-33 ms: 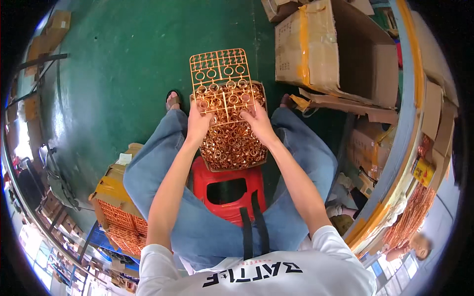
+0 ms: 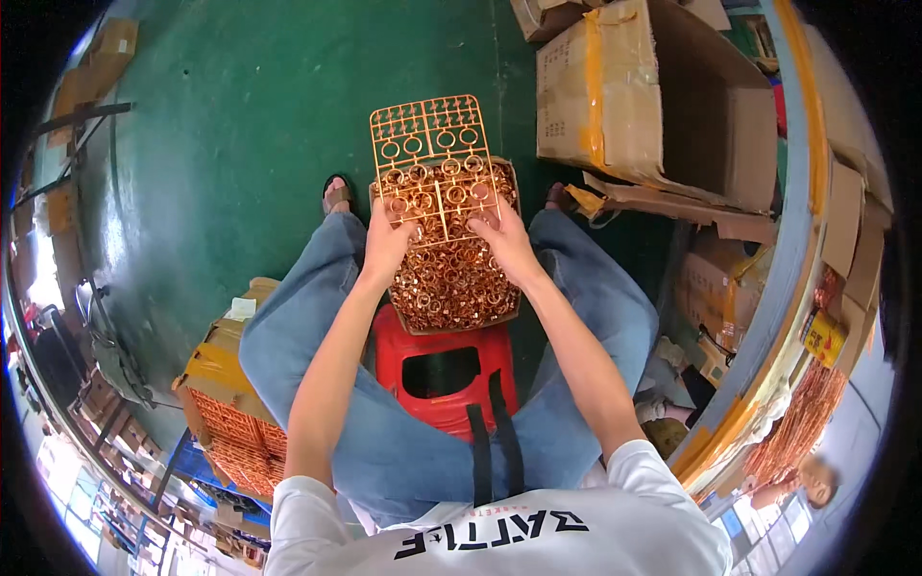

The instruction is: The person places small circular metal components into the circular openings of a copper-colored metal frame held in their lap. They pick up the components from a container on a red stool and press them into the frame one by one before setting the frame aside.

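1. left hand: grasping the lower left part of the sprue frame, thumb on the upper face.
2. right hand: grasping the lower right part of the same frame, thumb likewise on top.
3. sprue frame, one, copper-coloured: flat lattice with rows of rings and a finer grid at its far end; held between both hands above the cardboard box, far end reaching past the box's far edge. contact with the heap: cannot tell.
4. cardboard box, open: between the person's legs.
5. loose rings, copper-coloured, many: heaped inside that box, below the hands.
6. stool, red, with an opening in its top: just on the near side of the box, between the thighs.
7. carton, large, brown, orange-taped: on its side, upper right.
8. latticed pieces, orange: packed in a second box, by the left leg.
9. can, yellow: far right.
10. floor, green.
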{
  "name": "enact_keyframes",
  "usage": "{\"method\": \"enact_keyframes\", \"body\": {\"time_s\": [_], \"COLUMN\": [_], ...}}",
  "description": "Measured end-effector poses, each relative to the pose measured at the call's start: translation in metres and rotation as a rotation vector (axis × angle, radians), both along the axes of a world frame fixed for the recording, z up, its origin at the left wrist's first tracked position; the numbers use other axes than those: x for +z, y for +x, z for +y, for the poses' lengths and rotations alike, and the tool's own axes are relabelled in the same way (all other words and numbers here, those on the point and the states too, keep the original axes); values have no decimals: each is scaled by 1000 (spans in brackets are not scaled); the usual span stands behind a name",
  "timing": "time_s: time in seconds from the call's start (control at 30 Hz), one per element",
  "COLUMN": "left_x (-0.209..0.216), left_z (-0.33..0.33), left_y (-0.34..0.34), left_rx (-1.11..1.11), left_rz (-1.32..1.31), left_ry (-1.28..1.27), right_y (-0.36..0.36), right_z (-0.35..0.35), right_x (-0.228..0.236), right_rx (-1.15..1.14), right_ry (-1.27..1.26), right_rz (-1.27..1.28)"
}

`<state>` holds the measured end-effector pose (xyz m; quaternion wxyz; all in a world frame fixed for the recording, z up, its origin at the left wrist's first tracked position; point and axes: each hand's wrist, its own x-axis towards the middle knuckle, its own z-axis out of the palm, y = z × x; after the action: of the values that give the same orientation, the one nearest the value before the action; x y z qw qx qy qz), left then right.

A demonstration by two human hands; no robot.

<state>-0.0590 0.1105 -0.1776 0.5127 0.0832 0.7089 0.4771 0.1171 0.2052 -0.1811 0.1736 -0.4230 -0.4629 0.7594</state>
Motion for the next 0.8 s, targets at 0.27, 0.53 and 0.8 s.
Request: {"method": "enact_keyframes", "body": {"time_s": [0.27, 0.53, 0.8], "left_x": [10, 5, 0], "left_z": [-8, -8, -13], "left_y": [-11, -11, -21], "left_rx": [-155, -291, -17], "left_rz": [-96, -4, -72], "left_ry": [-12, 87, -116], "right_y": [1, 4, 8], "right_z": [39, 35, 33], "right_x": [45, 39, 36], "right_rx": [-178, -125, -63], "right_ry": [-819, -589, -528], "right_rz": [293, -24, 31]}}
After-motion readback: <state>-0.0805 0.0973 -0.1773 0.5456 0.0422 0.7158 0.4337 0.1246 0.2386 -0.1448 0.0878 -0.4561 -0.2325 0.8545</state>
